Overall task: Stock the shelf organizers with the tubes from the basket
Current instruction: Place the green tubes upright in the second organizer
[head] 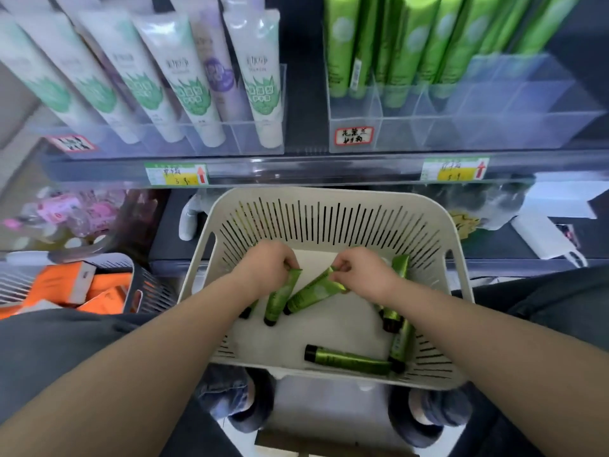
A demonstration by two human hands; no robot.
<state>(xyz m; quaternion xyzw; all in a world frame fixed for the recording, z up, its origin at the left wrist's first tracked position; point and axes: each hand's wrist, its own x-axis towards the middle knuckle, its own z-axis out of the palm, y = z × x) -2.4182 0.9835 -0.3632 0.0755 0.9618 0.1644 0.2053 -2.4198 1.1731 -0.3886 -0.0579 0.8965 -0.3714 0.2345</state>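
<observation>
head view, left hand: the left hand (263,268) is down in the basket (329,196), fingers curled, pinching the crimped tail of a green tube (280,300) that hangs cap-down under it
right hand: the right hand (362,275) sits just beside the left one, pinching the tail of a second tube (313,293) that slants off toward the left wrist, cap end lowest
loose tube: one (349,359) lies flat by the near wall, below and between both hands
more tubes: a few are piled under the right forearm against the right wall, partly hidden
basket: cream with slotted walls and a pale bottom; can't tell what it's resting on
organizers: straight above the right hand there's a clear organizer (494,127) with tall green tubes (412,44) standing in its left slots
other organizer: above the left hand, full of white tubes (197,94)
shelf edge: a clear rail between the hands and the organizers carries two price tags (176,174)
room: shop aisle with dark shelving; a dark crate (145,291) of orange boxes (66,285) sits out past the left forearm
floor: pale floor (329,407) and shoes (250,407) show under the basket
</observation>
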